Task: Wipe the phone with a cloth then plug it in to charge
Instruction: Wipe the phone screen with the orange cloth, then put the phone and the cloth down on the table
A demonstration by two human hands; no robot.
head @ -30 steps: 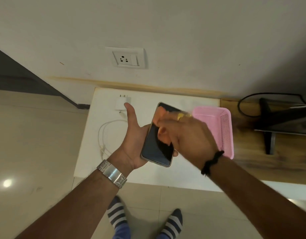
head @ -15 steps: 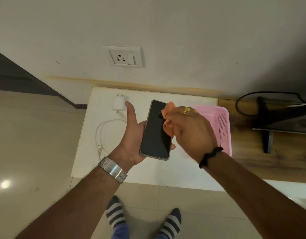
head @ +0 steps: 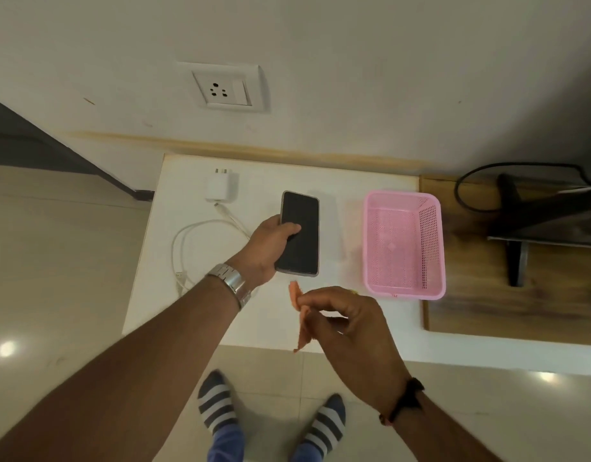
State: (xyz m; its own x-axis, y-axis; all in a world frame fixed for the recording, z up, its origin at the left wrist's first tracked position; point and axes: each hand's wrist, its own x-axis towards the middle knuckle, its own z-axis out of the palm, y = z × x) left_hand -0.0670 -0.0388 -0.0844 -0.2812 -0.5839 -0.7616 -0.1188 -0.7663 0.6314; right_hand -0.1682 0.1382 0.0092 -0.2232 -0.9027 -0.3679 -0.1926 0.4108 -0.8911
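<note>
two hands are in my view. my left hand (head: 270, 243) grips the black-screened rectangular phone (head: 299, 233) by its left edge, thumb across the glass, over the white surface (head: 337, 195). my right hand (head: 351, 323) is nearer me, fingers pinched shut on a thin orange cloth (head: 299, 313). a white charger block (head: 221, 187) with a looped white cable (head: 200, 228) lies left of the phone, a pink mesh plastic basket (head: 404, 243) to its right.

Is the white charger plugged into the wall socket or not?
Not plugged in. The charger lies flat on the white table, its pins showing, and the wall socket above has bare holes.
</note>
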